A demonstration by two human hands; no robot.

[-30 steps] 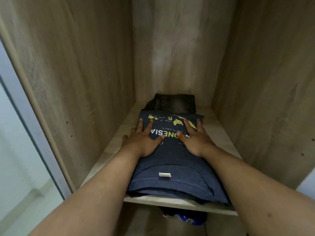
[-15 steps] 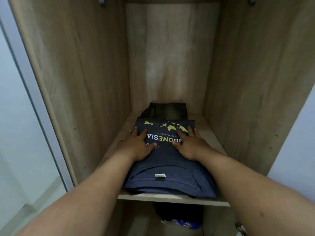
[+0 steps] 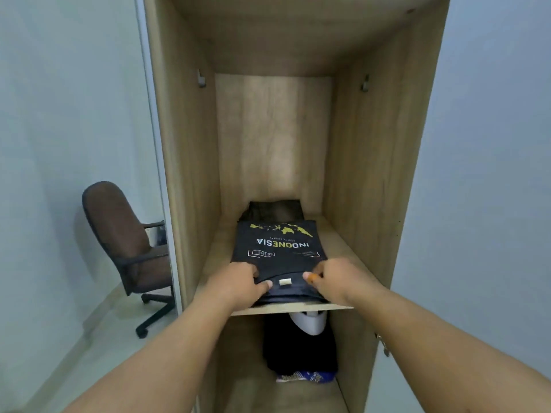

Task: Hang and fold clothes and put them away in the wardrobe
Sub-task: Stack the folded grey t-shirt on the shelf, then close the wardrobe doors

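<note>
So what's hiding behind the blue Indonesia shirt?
Behind the blue shirt, a dark folded garment sits at the shelf back. Its front part is covered, so what kind it is can't be told.

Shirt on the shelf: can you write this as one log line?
left hand: grips shirt | right hand: grips shirt | shirt: folded, on shelf

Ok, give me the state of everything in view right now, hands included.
Navy T-shirt: folded, flat on the shelf, print up.
Left hand: grips the shirt's near edge.
Right hand: grips the near edge too.
Dark garment: folded, behind the shirt.
Wardrobe: open.
Office chair: unoccupied, left of wardrobe.
</note>
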